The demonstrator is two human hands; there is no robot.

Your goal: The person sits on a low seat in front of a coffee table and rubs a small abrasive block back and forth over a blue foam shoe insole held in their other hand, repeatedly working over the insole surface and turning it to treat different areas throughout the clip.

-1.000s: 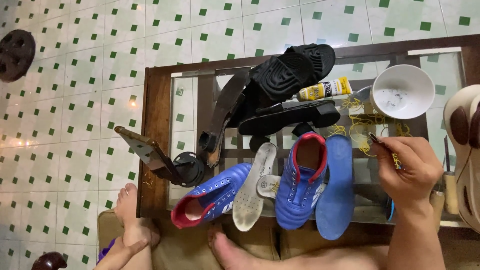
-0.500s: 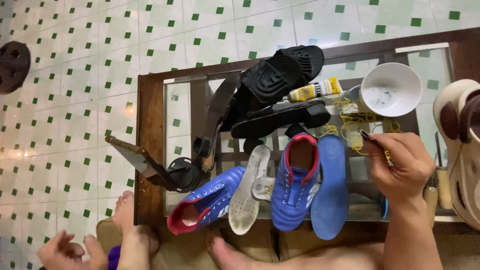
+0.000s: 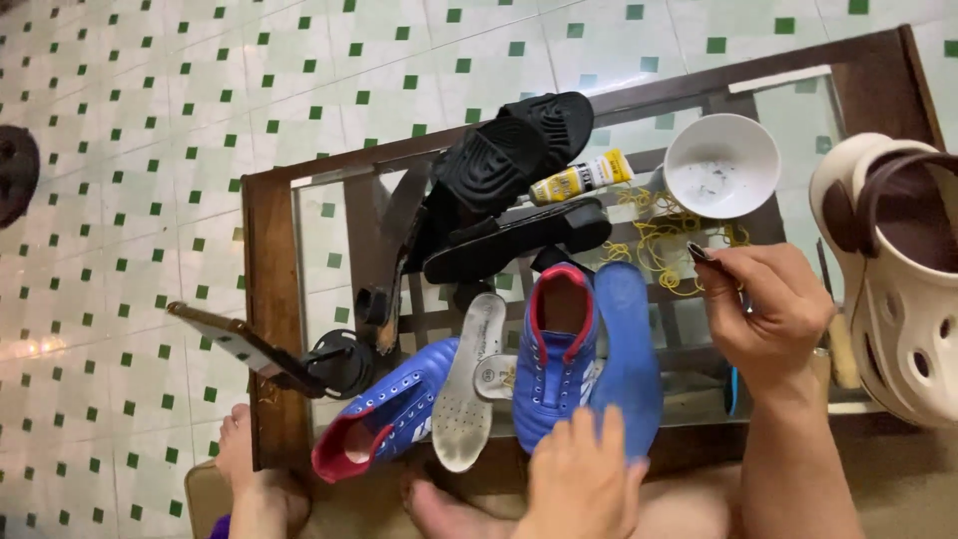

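My right hand (image 3: 768, 309) is closed on a thin dark-tipped tool (image 3: 699, 252), held above a tangle of yellow rubber bands (image 3: 654, 240). My left hand (image 3: 584, 479) reaches in from the bottom with fingers spread. Its fingertips rest at the near end of a blue insole (image 3: 627, 349) and the blue shoe with red lining (image 3: 552, 349) beside it. A white insole (image 3: 469, 384) and a second blue shoe (image 3: 384, 419) lie to the left. Whether the left hand grips anything is unclear.
A wood-framed glass table (image 3: 264, 260) carries black sandals (image 3: 509, 155), a yellow glue tube (image 3: 579, 180), a white bowl (image 3: 720, 165) and a phone on a stand (image 3: 249, 344). A beige clog (image 3: 888, 279) sits at the right. Bare feet (image 3: 244, 469) rest below the table's near edge.
My left hand has come from the bottom left corner to the middle, onto the blue insole and shoe. My right hand has stayed by the rubber bands.
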